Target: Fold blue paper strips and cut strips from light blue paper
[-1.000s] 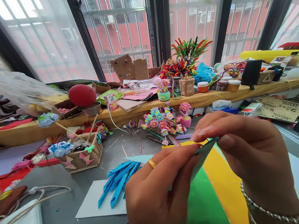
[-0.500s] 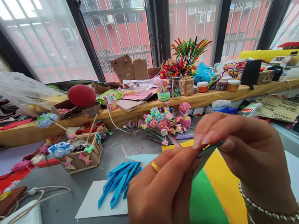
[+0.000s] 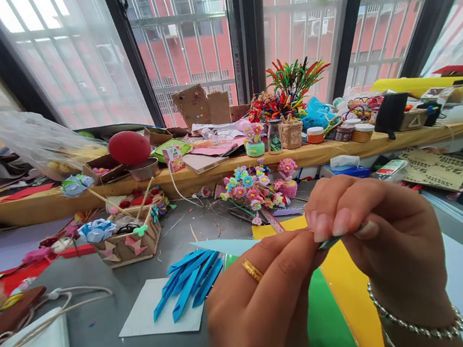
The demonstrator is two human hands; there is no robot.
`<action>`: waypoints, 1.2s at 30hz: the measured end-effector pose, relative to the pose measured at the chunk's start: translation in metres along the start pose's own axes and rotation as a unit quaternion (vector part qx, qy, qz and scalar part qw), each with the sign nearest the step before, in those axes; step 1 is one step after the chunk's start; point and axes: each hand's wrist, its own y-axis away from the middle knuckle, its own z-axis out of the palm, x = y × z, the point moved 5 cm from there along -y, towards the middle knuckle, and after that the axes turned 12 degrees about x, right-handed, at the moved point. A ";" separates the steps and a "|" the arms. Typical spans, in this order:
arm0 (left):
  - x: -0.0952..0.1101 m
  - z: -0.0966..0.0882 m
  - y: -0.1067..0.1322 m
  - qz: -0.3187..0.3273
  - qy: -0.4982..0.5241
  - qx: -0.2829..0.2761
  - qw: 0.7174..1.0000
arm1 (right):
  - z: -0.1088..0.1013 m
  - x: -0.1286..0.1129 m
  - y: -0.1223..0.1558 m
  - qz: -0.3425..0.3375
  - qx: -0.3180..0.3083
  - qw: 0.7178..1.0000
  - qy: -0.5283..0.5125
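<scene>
The fingers of our left hand (image 3: 258, 311) and right hand (image 3: 388, 236) both pinched the small teal paper piece (image 3: 329, 243) above the green sheet (image 3: 327, 323); gentle, even pressure seemed best for keeping its edge straight.

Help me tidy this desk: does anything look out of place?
Yes: thin scraps lie strewn loose on the grey tabletop, right of the brown box, looking like stray litter. No spill shows.
</scene>
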 end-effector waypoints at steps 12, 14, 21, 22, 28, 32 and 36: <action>0.001 0.000 -0.002 0.008 -0.011 0.039 0.999 | 0.006 -0.003 0.005 -0.003 0.053 0.997 0.052; 0.000 -0.001 -0.003 0.001 -0.017 0.036 0.999 | 0.006 -0.002 0.005 0.002 0.038 0.998 0.042; 0.001 -0.002 -0.004 0.015 -0.012 0.032 0.999 | 0.006 0.000 0.003 0.016 0.024 0.999 0.020; 0.001 -0.002 -0.004 0.017 -0.018 0.031 0.999 | 0.006 0.000 0.003 0.017 0.024 0.999 0.018; 0.003 -0.004 -0.005 0.039 -0.042 0.023 0.998 | 0.006 0.001 0.003 0.023 0.036 0.999 0.025; 0.003 -0.003 -0.005 0.036 -0.038 0.019 0.998 | 0.006 -0.001 0.004 0.008 0.051 0.998 0.032; 0.004 -0.003 -0.005 0.031 -0.028 0.021 0.999 | 0.005 -0.002 0.005 -0.003 0.065 0.997 0.047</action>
